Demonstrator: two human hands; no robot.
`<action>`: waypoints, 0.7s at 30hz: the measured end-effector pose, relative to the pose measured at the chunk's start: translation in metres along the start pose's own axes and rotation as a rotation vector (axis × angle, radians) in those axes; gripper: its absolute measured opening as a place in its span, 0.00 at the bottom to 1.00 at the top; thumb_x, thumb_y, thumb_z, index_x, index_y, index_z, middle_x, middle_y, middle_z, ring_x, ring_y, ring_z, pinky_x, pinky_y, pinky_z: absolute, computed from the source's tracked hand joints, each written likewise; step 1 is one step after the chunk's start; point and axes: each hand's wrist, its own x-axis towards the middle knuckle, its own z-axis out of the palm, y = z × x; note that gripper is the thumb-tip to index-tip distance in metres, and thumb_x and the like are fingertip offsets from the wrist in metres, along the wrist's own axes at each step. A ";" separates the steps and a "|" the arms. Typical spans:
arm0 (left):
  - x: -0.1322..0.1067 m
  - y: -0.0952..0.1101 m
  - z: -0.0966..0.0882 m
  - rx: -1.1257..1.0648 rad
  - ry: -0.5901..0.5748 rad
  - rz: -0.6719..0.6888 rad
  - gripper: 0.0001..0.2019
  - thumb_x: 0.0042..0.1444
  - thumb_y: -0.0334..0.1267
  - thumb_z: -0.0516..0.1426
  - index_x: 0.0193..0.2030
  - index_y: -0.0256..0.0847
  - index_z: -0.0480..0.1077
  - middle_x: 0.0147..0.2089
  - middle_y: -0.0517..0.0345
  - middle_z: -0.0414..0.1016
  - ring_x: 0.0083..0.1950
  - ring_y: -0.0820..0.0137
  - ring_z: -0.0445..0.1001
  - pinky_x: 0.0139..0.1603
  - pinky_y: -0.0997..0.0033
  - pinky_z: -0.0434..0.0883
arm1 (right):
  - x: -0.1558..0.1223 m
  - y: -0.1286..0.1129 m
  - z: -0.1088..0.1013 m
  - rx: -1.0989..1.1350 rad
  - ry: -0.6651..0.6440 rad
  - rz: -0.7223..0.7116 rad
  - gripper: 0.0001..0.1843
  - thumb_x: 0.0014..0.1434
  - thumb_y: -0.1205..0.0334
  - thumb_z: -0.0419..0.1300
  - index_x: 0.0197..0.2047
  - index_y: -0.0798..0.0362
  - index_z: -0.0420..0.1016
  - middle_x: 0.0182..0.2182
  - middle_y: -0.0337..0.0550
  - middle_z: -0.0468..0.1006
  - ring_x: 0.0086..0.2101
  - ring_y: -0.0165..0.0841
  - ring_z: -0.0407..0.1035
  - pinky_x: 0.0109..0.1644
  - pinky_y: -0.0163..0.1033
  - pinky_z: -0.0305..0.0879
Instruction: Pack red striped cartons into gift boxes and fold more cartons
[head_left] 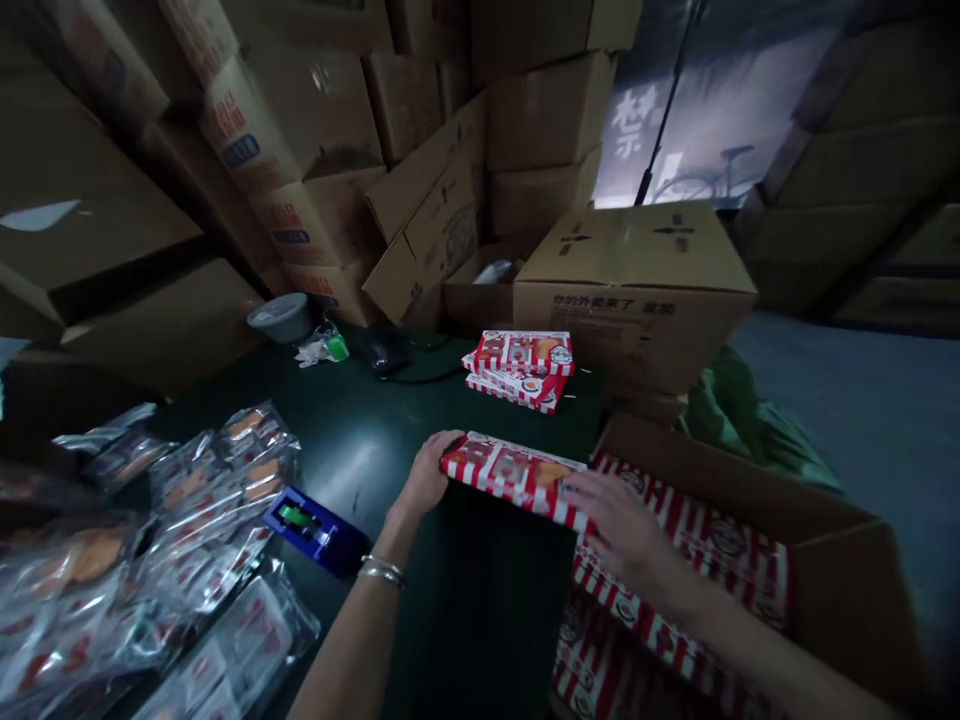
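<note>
Both of my hands hold a flat red-and-white striped box (514, 478) over the dark green table (352, 440). My left hand (427, 475) grips its left end, and my right hand (619, 530) covers its right end. Just below the box, an open cardboard carton (720, 470) holds striped packs (690, 570). Left of my left wrist lies a blue device with a green insert (307, 530). Farther left, plastic-wrapped food packets (217, 500) lie heaped. Two similar striped boxes (521, 365) lie stacked ahead of my hands.
A closed cardboard carton (637, 290) stands at the table's far edge, with stacked cartons (420, 120) behind. A grey tub (281, 317), a black cabled object (382, 352) and a green cloth (742, 420) sit nearby. Grey floor (847, 440) lies to the right.
</note>
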 end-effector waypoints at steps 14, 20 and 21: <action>0.001 -0.009 0.008 0.405 0.104 -0.338 0.04 0.54 0.37 0.58 0.31 0.44 0.75 0.32 0.52 0.78 0.43 0.60 0.75 0.50 0.65 0.67 | 0.008 0.022 0.016 0.726 -0.220 1.286 0.30 0.49 0.44 0.57 0.51 0.52 0.62 0.28 0.41 0.75 0.23 0.38 0.71 0.30 0.45 0.71; 0.022 0.020 0.023 0.414 -0.020 -0.207 0.15 0.56 0.32 0.56 0.50 0.41 0.71 0.58 0.46 0.70 0.66 0.56 0.57 0.66 0.57 0.51 | -0.019 -0.024 0.016 0.929 -0.187 1.426 0.23 0.46 0.39 0.62 0.31 0.51 0.66 0.24 0.40 0.75 0.24 0.34 0.72 0.28 0.40 0.71; 0.028 0.027 0.034 0.390 -0.068 -0.158 0.17 0.54 0.31 0.57 0.52 0.42 0.70 0.62 0.48 0.67 0.68 0.58 0.53 0.68 0.60 0.47 | -0.023 -0.037 0.018 0.964 -0.190 1.441 0.24 0.46 0.38 0.62 0.29 0.51 0.65 0.22 0.40 0.74 0.22 0.34 0.72 0.27 0.40 0.71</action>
